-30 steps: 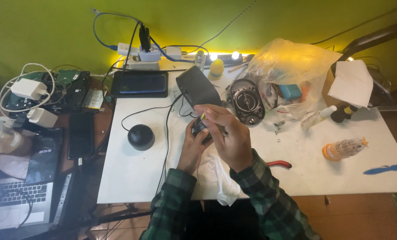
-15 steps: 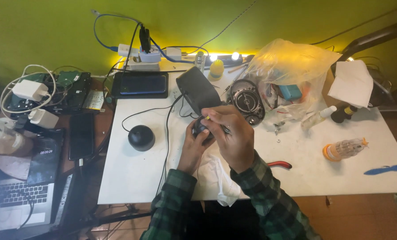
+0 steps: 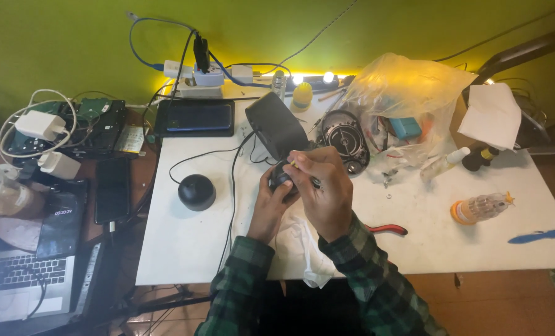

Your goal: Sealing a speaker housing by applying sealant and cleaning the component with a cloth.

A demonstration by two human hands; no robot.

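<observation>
My left hand (image 3: pixel 271 205) cups a small black round device (image 3: pixel 282 176) just above the white table (image 3: pixel 184 242). Over it, my right hand (image 3: pixel 324 190) pinches a thin tool with a yellow tip (image 3: pixel 301 170), its point touching the device. A black cable (image 3: pixel 232 186) runs from the device area down off the table's front edge. A black dome-shaped part (image 3: pixel 196 191) lies to the left of my hands. Behind them, a black boxy unit (image 3: pixel 276 124) leans up. Crumpled white tissue (image 3: pixel 302 249) sits under my wrists.
A round metal motor-like part (image 3: pixel 344 132) and a clear plastic bag of parts (image 3: pixel 408 93) sit at the back right. Red-handled pliers (image 3: pixel 386 229), a small orange-capped bottle (image 3: pixel 479 208) and a blue tool (image 3: pixel 538 236) lie right. Tablet (image 3: pixel 194 118), power strip (image 3: pixel 199 78), phones, chargers and laptop (image 3: pixel 22 280) are left.
Both hands stay on the small black device; the right hand with the thin tool has shifted only slightly over it.
</observation>
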